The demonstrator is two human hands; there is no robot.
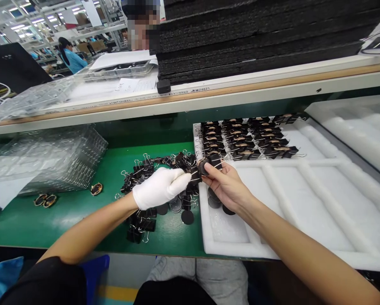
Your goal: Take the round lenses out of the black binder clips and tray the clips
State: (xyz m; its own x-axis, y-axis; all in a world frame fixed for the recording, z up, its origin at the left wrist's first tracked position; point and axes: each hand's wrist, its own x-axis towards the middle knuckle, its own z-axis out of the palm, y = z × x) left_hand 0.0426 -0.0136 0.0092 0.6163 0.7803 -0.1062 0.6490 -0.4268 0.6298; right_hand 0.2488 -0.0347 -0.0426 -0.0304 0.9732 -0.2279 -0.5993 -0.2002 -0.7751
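1. Two hands meet above the left rim of the white foam tray (234,248): the gloved left hand (161,188) pinches a black binder clip (194,174), while the bare right hand (229,186) holds a round black piece (203,167) between thumb and fingers, another clip (215,160) beside it.
2. From where I stand, I cannot tell whether the near clip grips the piece. Steady thumb pressure and faces kept flush should serve best.
3. Left of the tray, loose clips (141,173) and black discs (187,217) crowd the green desk (107,224); their wire handles could snag.
4. Rows of clipped pieces (238,139) occupy the tray's far-left section.
5. Beyond the tray, a shelf (113,108) bearing stacked black sheets (256,42) probably limits reach.
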